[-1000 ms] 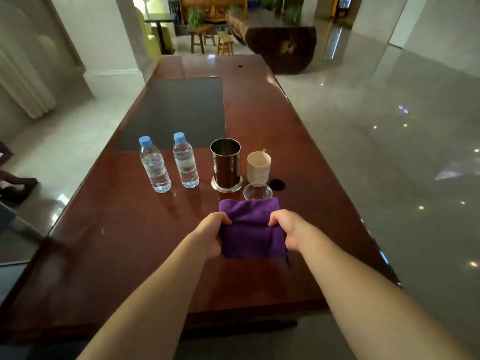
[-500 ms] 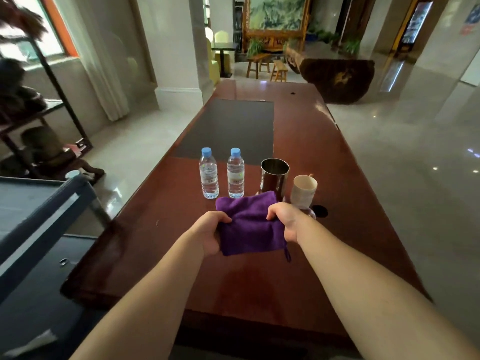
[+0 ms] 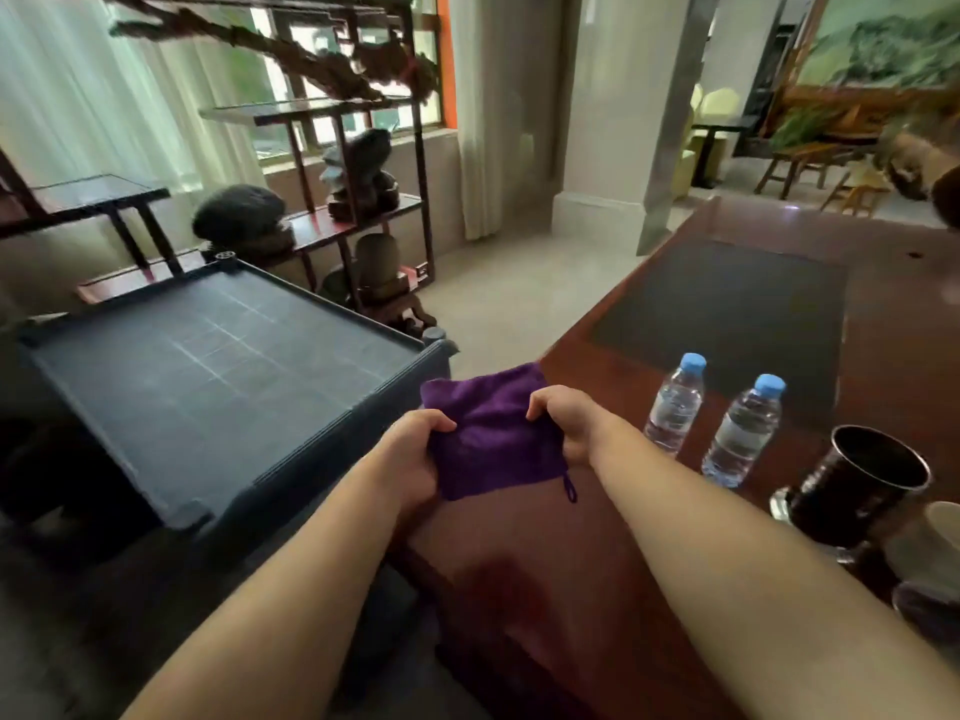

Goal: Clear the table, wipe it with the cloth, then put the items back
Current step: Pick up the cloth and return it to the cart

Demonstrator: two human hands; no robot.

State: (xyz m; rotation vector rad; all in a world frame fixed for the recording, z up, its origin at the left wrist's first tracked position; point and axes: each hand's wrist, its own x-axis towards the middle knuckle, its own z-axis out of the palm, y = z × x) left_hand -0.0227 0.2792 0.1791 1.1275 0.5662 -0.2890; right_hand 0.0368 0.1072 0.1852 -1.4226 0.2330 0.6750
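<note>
From the head camera, both hands hold the purple cloth (image 3: 493,433) by its opposite side edges: the left hand (image 3: 415,454) has thumb and fingers pinched shut on the left edge, and the right hand (image 3: 569,423) is clamped on the right edge the same way, so the folded square hangs flat between them instead of bunching. A small loop dangles from its lower right corner. The cloth sits at the near left edge of the wooden table (image 3: 883,324), over the gap toward a dark tray-topped cart (image 3: 208,366) that stands just beside the table. That position reads as parking the cloth, or readying the cart as the place to take the items (the cart top shows nothing on it). Nothing has been cleared: two water bottles (image 3: 675,402) stand side by side on the table, with a dark metal cup (image 3: 862,485) nearer the right edge and a pale cup (image 3: 943,527) partly cut off by the frame beside it. A clear glass rim seems to show at the lower right, too blurred to be sure. Wiping looks premature; my guess is the bottles go first.
</note>
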